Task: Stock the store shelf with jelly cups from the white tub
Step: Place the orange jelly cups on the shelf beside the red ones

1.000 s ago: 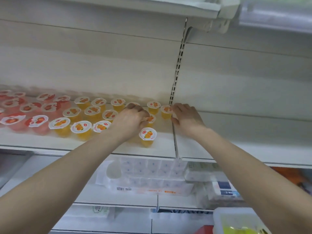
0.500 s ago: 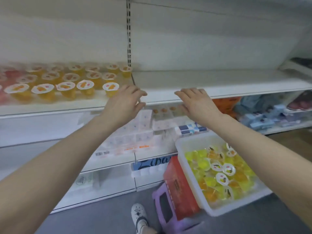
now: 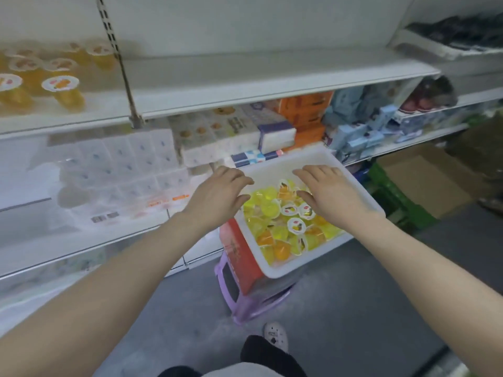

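Note:
A white tub [image 3: 275, 165] holds several yellow and orange jelly cups [image 3: 283, 229] and rests on a red box over a purple stool. My left hand [image 3: 217, 197] hovers at the tub's left rim, fingers relaxed and empty. My right hand [image 3: 329, 194] reaches over the cups at the tub's right side, fingers spread, holding nothing. Several orange jelly cups [image 3: 64, 89] stand at the left of the white store shelf [image 3: 245, 91]; the shelf's right part is bare.
Under the shelf are wrapped tissue packs [image 3: 122, 170] and boxed goods [image 3: 302, 118]. The red box [image 3: 239, 254] sits on the purple stool [image 3: 245, 303] on the grey floor. Cardboard [image 3: 419, 175] and a green crate lie at right. My shoe [image 3: 275, 336] is below.
Both hands left the shelf and came down to the tub, empty. The view swung right and down, so the tub is now central and the shelved cups sit at far left.

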`<state>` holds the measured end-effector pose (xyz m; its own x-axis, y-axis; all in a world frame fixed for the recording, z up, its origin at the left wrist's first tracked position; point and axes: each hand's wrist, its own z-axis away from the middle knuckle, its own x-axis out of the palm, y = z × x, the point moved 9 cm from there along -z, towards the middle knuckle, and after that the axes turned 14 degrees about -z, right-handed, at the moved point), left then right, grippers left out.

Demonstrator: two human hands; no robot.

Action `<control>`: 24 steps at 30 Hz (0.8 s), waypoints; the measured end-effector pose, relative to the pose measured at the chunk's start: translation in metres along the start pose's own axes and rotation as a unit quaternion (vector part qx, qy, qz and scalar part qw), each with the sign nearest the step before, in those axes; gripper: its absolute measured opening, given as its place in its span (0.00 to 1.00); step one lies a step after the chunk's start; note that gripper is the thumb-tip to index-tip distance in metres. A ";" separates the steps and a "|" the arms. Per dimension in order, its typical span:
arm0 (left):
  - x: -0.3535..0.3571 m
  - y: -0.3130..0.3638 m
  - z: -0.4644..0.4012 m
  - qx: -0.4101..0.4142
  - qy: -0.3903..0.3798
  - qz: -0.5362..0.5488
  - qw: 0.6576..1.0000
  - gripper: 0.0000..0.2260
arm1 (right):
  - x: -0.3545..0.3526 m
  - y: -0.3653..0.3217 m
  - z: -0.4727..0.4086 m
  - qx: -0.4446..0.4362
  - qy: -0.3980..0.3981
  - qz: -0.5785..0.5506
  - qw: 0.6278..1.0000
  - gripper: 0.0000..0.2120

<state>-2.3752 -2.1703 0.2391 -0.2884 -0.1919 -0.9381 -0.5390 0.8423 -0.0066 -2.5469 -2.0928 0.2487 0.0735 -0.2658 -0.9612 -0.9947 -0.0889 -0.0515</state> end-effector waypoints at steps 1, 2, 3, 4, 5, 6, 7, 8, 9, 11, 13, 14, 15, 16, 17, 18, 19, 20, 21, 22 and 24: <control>0.013 0.009 -0.002 -0.001 -0.006 0.004 1.000 0.14 | 0.009 0.010 0.006 0.001 -0.008 -0.006 1.000 0.23; 0.027 0.017 -0.005 -0.006 -0.014 0.010 1.000 0.14 | 0.019 0.020 0.012 0.000 -0.018 -0.012 1.000 0.23; 0.040 0.024 -0.007 -0.016 -0.023 0.017 0.999 0.14 | 0.030 0.031 0.017 -0.001 -0.029 -0.020 0.999 0.23; 0.054 0.029 -0.010 -0.029 -0.031 0.023 0.999 0.13 | 0.040 0.042 0.022 -0.002 -0.042 -0.026 0.999 0.22; 0.067 0.035 -0.013 -0.039 -0.039 0.025 0.998 0.13 | 0.051 0.052 0.025 -0.006 -0.056 -0.031 0.998 0.22; 0.080 0.040 -0.015 -0.047 -0.046 0.027 0.997 0.14 | 0.061 0.062 0.028 -0.012 -0.068 -0.036 0.997 0.22; 0.093 0.044 -0.018 -0.055 -0.055 0.027 0.997 0.14 | 0.071 0.071 0.029 -0.020 -0.080 -0.044 0.996 0.23; 0.105 0.046 -0.020 -0.067 -0.062 0.026 0.995 0.14 | 0.081 0.080 0.029 -0.027 -0.091 -0.051 0.994 0.23; 0.116 0.046 -0.022 -0.083 -0.069 0.023 0.994 0.14 | 0.090 0.088 0.027 -0.033 -0.102 -0.058 0.993 0.23; 0.137 0.042 -0.021 -0.125 -0.080 0.018 0.989 0.14 | 0.109 0.103 0.019 -0.040 -0.123 -0.072 0.989 0.22; 0.152 0.038 -0.015 -0.154 -0.079 0.002 0.985 0.15 | 0.129 0.114 0.005 -0.044 -0.140 -0.090 0.985 0.22; 0.158 0.038 -0.012 -0.160 -0.073 -0.011 0.984 0.14 | 0.140 0.116 -0.003 -0.051 -0.148 -0.100 0.983 0.22; 0.161 0.037 -0.010 -0.164 -0.067 -0.022 0.984 0.12 | 0.151 0.117 -0.011 -0.060 -0.156 -0.111 0.980 0.22; 0.164 0.037 -0.009 -0.167 -0.061 -0.027 0.984 0.11 | 0.163 0.115 -0.020 -0.071 -0.163 -0.122 0.976 0.22; 0.165 0.036 -0.008 -0.169 -0.057 -0.030 0.983 0.10 | 0.175 0.113 -0.028 -0.081 -0.170 -0.131 0.973 0.21; 0.166 0.037 -0.009 -0.170 -0.055 -0.033 0.983 0.09 | 0.185 0.110 -0.035 -0.088 -0.173 -0.135 0.972 0.20; 0.166 0.036 -0.009 -0.171 -0.055 -0.037 0.983 0.08 | 0.195 0.108 -0.042 -0.093 -0.176 -0.135 0.971 0.20; 0.167 0.036 -0.010 -0.173 -0.056 -0.040 0.983 0.07 | 0.204 0.107 -0.047 -0.093 -0.178 -0.134 0.970 0.20; 0.167 0.036 -0.010 -0.174 -0.057 -0.045 0.982 0.06 | 0.212 0.106 -0.051 -0.091 -0.183 -0.132 0.970 0.20; 0.167 0.036 -0.009 -0.175 -0.058 -0.049 0.982 0.06 | 0.220 0.106 -0.053 -0.089 -0.186 -0.128 0.970 0.21; 0.167 0.036 -0.010 -0.174 -0.057 -0.054 0.982 0.06 | 0.230 0.107 -0.054 -0.086 -0.184 -0.117 0.972 0.21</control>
<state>-2.4507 -2.1767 0.0853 -0.1346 -0.1959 -0.9714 -0.8050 0.5932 -0.0081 -2.6324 -2.2150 0.0372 0.2348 0.1403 -0.9619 -0.9245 -0.2733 -0.2656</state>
